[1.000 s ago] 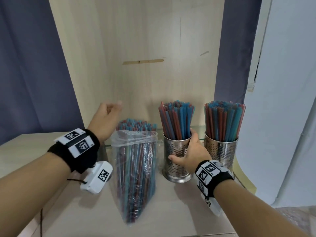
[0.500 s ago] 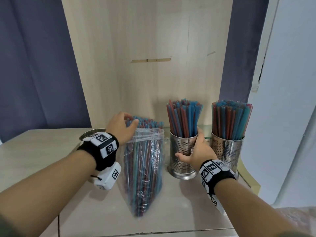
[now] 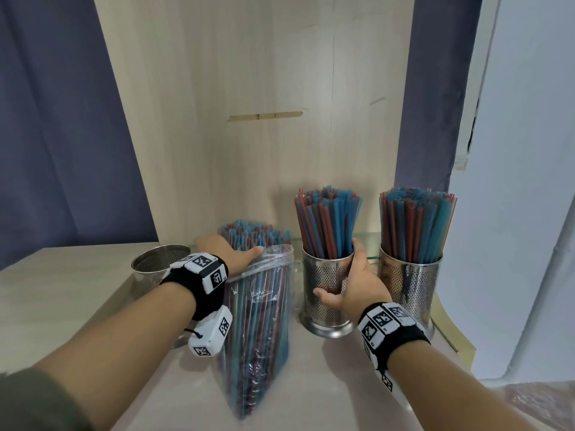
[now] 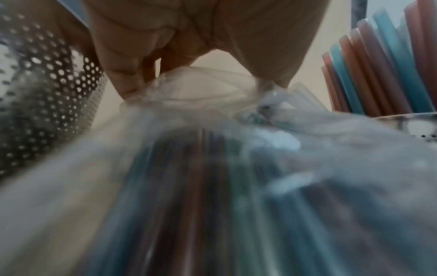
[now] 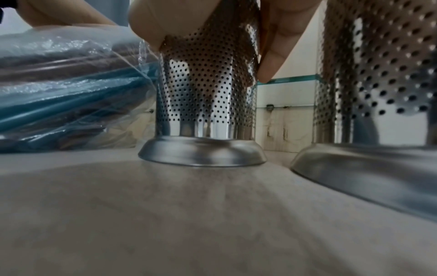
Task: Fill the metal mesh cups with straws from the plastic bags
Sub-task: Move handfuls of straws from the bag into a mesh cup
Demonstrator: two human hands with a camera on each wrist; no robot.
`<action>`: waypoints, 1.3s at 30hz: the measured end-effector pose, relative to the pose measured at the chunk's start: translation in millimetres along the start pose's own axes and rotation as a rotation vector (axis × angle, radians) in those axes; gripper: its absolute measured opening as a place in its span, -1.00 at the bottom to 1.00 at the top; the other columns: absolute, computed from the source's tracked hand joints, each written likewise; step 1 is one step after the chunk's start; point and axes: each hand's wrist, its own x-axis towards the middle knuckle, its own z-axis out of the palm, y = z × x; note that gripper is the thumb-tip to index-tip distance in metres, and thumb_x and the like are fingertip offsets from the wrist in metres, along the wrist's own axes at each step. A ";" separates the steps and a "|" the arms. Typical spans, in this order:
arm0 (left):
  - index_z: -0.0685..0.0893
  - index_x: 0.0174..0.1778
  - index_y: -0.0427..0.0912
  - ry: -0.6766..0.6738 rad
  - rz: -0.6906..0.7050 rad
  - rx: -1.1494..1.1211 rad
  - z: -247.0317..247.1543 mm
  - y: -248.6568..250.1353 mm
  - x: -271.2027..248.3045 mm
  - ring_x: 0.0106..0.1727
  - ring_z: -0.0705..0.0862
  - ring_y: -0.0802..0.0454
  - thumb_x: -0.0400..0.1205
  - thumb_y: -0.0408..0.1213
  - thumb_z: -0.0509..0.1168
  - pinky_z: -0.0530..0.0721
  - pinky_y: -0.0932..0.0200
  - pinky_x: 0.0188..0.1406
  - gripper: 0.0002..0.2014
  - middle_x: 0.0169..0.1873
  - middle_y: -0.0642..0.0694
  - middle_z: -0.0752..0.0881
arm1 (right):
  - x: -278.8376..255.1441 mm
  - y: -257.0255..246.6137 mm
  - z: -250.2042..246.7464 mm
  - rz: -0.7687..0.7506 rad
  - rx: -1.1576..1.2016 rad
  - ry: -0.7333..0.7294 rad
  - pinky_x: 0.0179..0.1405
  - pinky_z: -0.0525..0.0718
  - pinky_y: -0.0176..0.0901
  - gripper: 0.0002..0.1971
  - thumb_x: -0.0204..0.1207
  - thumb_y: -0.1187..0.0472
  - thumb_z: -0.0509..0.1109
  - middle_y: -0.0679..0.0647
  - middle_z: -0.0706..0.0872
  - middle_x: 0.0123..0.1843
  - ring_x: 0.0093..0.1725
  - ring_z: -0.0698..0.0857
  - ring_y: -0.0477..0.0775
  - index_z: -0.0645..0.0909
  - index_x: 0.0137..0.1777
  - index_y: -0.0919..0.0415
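Left hand [image 3: 230, 255]: laid over the mouth of the plastic bag [image 3: 259, 321]; in the left wrist view the fingers [image 4: 123, 74] and thumb are seen pinching the bunched bag film, a detail blurred in the head view.
Right hand [image 3: 350, 287]: wrapped round the middle cup [image 3: 323, 293]; the right wrist view shows thumb and fingertip [image 5: 272, 63] pressed on opposite sides of the perforated wall.
Plastic bag: full of red and blue straws [image 3: 255, 236], propped tilted on the desk [image 3: 62, 300], just left of the middle cup.
Middle cup: upright on the desk, packed with straws.
Right cup [image 3: 410, 287]: also filled, just beside the middle cup; its base is seen apart from the other's in the right wrist view.
Empty cup [image 3: 152, 264]: seen behind the left wrist; only the left wrist view shows its mesh wall close beside the hand.
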 end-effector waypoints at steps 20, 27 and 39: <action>0.73 0.05 -0.25 0.043 -0.090 -0.736 20.4 -20.4 16.1 -0.15 0.75 -0.18 0.42 0.12 0.55 0.71 0.07 -0.16 -0.48 -0.14 -0.22 0.79 | -1.0 0.0 -1.3 -0.002 -0.026 -0.002 0.42 0.56 -0.03 0.28 0.32 -0.24 0.58 0.21 0.39 0.60 0.51 0.51 0.15 -0.32 0.70 0.14; 0.67 -0.02 -0.15 0.153 -0.010 -0.809 20.0 -16.6 5.1 -0.37 0.61 0.11 0.57 -0.05 0.47 0.50 0.25 -0.55 -0.74 -0.24 -0.09 0.73 | 1.3 0.7 1.2 0.009 -0.015 0.000 0.43 0.58 0.05 0.29 0.29 -0.25 0.60 0.19 0.34 0.63 0.50 0.52 0.15 -0.34 0.69 0.06; 0.65 0.00 -0.20 0.160 -0.017 -0.987 0.9 -17.3 19.5 -0.25 0.67 -0.09 0.49 -0.22 0.49 0.74 0.00 -0.13 -0.75 -0.23 -0.11 0.73 | 0.8 -0.6 0.0 0.024 -0.016 -0.006 0.45 0.55 0.00 0.30 0.31 -0.24 0.60 0.19 0.30 0.65 0.53 0.48 0.15 -0.34 0.70 0.10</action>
